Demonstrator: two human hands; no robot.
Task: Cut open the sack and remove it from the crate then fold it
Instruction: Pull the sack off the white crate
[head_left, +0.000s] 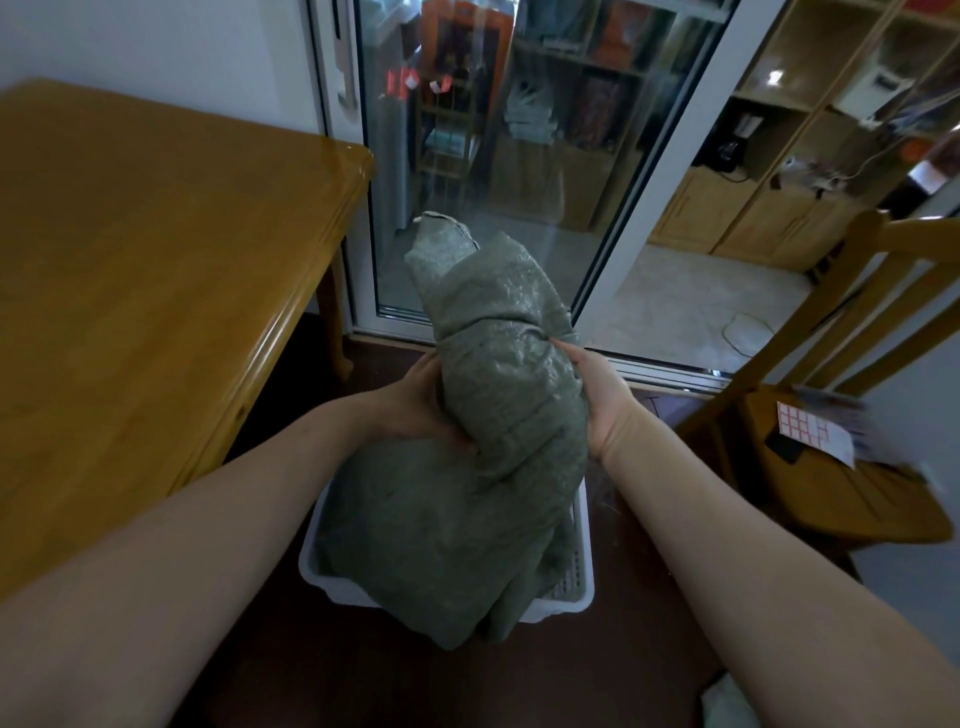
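Sack: we hold its bunched neck above the crate; bottom inside
Left hand: clenched on it
Right hand: clasps it
Risk: the crate may lift too, if fabric snags

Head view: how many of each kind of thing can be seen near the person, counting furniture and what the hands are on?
Hands: 2, left hand and right hand, each with a grip on the sack
Green sack: 1
White crate: 1
Wooden table: 1
Wooden chair: 1
Total: 6
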